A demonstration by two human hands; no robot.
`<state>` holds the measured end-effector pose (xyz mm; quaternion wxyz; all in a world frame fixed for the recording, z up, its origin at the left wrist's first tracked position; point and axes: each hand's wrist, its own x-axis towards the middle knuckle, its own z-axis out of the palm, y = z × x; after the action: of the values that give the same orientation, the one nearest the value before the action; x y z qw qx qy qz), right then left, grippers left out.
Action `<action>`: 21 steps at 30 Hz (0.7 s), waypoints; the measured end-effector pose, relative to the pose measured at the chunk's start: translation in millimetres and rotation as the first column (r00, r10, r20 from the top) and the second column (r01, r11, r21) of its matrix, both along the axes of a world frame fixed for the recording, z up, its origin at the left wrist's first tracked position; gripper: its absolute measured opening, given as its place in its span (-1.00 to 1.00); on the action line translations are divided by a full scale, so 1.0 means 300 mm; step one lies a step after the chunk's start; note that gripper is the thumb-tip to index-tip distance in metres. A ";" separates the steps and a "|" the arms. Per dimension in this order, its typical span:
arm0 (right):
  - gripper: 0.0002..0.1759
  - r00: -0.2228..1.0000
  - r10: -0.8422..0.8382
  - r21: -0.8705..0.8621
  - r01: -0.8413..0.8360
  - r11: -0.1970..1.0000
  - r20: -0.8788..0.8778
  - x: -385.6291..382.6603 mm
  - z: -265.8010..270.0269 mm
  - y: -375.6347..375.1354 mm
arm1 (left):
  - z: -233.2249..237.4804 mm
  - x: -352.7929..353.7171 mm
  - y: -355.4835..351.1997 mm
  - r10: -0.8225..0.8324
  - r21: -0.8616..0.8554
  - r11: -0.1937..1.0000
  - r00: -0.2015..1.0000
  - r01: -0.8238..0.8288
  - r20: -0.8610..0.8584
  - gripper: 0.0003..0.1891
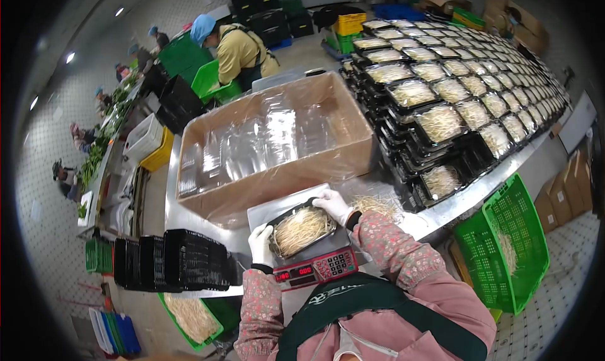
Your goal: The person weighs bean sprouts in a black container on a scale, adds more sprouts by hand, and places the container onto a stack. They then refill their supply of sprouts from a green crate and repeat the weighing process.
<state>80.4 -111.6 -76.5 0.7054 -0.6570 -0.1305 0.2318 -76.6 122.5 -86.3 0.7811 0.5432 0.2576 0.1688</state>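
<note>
A black plastic tray of bean sprouts (302,230) is held at a slight tilt over the red scale (317,269). White-gloved, my left hand (261,246) grips the tray's left end. My right hand (334,206), gloved too, is closed on the upper right corner. Whether the tray's underside touches the weighing plate (287,201) is hidden. One part of the scale's display reads 0.00. Loose bean sprouts (376,206) lie on the table just right of my right hand.
A cardboard box (277,178) of clear plastic lids stands ahead. Stacked black trays (200,260) are at the left. Filled trays (441,122) pile up at the right. Green crates (504,241) flank the metal table. A co-worker (242,52) bends over a green crate.
</note>
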 end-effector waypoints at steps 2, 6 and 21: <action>-0.82 0.997 -0.065 -0.009 0.065 0.998 0.041 -0.003 -0.028 0.017 | -0.020 0.003 0.000 0.008 0.073 0.997 1.000 -0.008 -0.002 -0.79; -0.57 0.998 0.028 -0.257 -0.013 0.966 0.054 -0.101 0.166 -0.106 | 0.090 -0.080 -0.058 0.044 0.121 0.992 0.992 -0.029 -0.119 -0.70; -0.70 0.847 -0.003 0.333 0.213 0.918 -0.532 -0.415 0.123 -0.440 | 0.316 -0.126 -0.323 -0.270 -0.046 0.960 0.958 0.275 0.096 -0.78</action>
<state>-44.1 -243.6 -39.6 0.8398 -0.4266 0.0611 0.3302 -114.4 25.7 8.6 0.8233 0.5421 0.1500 0.0758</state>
